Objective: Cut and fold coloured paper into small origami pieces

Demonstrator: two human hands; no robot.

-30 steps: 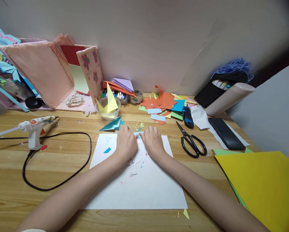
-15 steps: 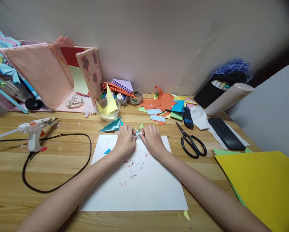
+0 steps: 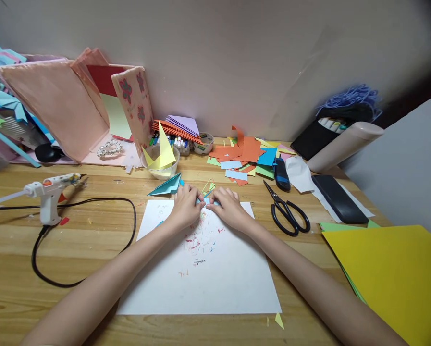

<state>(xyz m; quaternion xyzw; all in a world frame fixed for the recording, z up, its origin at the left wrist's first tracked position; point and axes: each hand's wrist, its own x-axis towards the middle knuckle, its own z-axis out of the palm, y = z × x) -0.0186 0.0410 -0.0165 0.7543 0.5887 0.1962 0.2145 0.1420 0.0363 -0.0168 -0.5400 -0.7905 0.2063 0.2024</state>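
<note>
My left hand (image 3: 187,205) and my right hand (image 3: 227,206) meet at the far edge of a white sheet of paper (image 3: 229,274) marked with small colour smears. Between their fingertips shows a small light-blue piece of paper (image 3: 207,200), mostly covered by the fingers. Both hands are closed, thumbs pointing toward each other, pinching this piece. Just beyond the fingers lie small yellow-green paper scraps (image 3: 211,185). A folded teal paper (image 3: 166,185) rests left of my left hand. Black-handled scissors (image 3: 286,211) lie to the right of my right hand.
A white glue gun (image 3: 50,197) with a looping black cable (image 3: 135,216) is on the left. Coloured paper scraps (image 3: 249,150) pile up at the back, near a plastic cup (image 3: 172,168) and a tape roll (image 3: 203,143). A black phone (image 3: 339,198) and yellow sheets (image 3: 388,269) are on the right.
My hands stay at the far edge of the sheet, with the right fingers and thumb shifted slightly on the light-blue paper. My left forearm now covers most of a blue scrap.
</note>
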